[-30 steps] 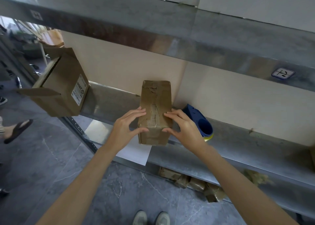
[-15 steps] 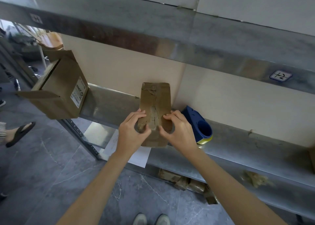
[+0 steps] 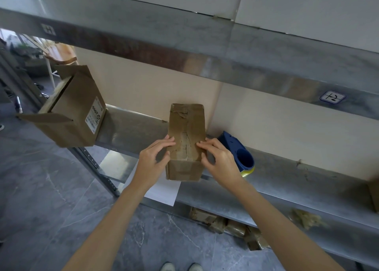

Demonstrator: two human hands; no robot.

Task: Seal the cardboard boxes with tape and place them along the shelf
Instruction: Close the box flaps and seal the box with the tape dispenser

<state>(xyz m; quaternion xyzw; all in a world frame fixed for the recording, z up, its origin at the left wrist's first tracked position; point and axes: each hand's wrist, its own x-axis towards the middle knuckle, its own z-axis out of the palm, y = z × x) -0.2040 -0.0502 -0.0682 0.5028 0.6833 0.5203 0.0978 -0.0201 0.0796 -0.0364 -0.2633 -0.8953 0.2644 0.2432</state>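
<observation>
Hands meet on a narrow cardboard box (image 3: pixel 186 139) standing at the front edge of a metal shelf (image 3: pixel 287 188). The left hand (image 3: pixel 151 164) and right hand (image 3: pixel 221 162) each curl fingers over the box's top edges, thumbs on its sides, probably pressing the brown tape flat. Just right of the box lies a blue tape dispenser (image 3: pixel 238 153), kept within reach. Left of the box, an open box (image 3: pixel 69 110) sits tipped, flaps loose, likely awaiting sealing; its white label (image 3: pixel 94 116) is unreadable. Beyond the box, up to the right, a tag (image 3: pixel 332 96) reads "1-2".
</observation>
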